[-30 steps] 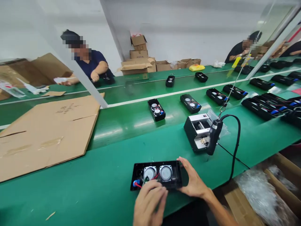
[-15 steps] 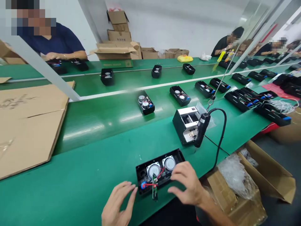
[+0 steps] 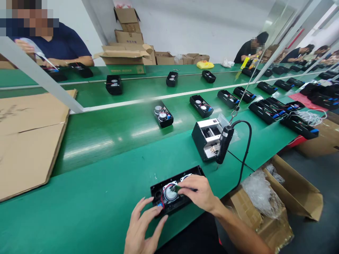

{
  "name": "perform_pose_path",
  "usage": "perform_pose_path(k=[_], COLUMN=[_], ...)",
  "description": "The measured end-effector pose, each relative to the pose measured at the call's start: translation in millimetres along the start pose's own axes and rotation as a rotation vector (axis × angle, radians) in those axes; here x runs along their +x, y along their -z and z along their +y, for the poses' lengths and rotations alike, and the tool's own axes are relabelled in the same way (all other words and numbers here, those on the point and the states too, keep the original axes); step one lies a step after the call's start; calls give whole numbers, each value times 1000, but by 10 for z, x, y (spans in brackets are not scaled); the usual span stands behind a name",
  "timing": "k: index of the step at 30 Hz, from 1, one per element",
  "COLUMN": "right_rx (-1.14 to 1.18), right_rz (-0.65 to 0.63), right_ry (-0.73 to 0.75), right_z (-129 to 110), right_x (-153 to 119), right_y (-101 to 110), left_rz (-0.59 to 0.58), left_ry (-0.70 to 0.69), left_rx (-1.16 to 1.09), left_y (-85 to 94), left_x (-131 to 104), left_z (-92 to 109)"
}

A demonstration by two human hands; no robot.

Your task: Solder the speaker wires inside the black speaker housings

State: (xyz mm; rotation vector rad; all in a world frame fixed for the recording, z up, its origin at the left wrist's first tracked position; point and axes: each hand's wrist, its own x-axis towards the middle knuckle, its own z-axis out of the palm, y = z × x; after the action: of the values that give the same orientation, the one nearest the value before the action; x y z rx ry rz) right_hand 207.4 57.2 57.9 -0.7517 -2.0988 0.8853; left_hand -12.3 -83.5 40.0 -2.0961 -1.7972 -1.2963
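An open black speaker housing (image 3: pixel 173 211) lies on the green bench in front of me. Inside are two round speakers; the left one (image 3: pixel 171 193) shows fully, while the other is partly behind my right hand. A small blue part (image 3: pixel 160 204) with red wires sits near the left end. My right hand (image 3: pixel 200 192) pinches a small green circuit board (image 3: pixel 177 188) above the housing. Fingers apart, my left hand (image 3: pixel 145 224) rests against the housing's left end, its fingertips near the blue part.
A screw feeder (image 3: pixel 208 139) stands behind the housing, with an electric screwdriver (image 3: pixel 225 143) hanging beside it. Flat cardboard (image 3: pixel 29 141) lies at left. More housings sit on the conveyor. Open boxes (image 3: pixel 293 190) stand at lower right. People work across the line.
My right hand has moved left and closed on the circuit board, which has been lifted and turned. My left hand has shifted right onto the housing's end.
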Motion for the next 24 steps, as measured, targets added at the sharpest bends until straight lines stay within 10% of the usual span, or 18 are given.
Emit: perform_pose_path(k=[7, 24], right_rx=[-464, -382], right_rz=[-555, -669], right_ry=[220, 219], right_z=[-17, -49], right_x=[-130, -96], right_y=[175, 98], left_rz=[-187, -385], left_ry=[-84, -124], left_rx=[86, 17], left_y=[-135, -289], left_x=[36, 165], left_z=[118, 14])
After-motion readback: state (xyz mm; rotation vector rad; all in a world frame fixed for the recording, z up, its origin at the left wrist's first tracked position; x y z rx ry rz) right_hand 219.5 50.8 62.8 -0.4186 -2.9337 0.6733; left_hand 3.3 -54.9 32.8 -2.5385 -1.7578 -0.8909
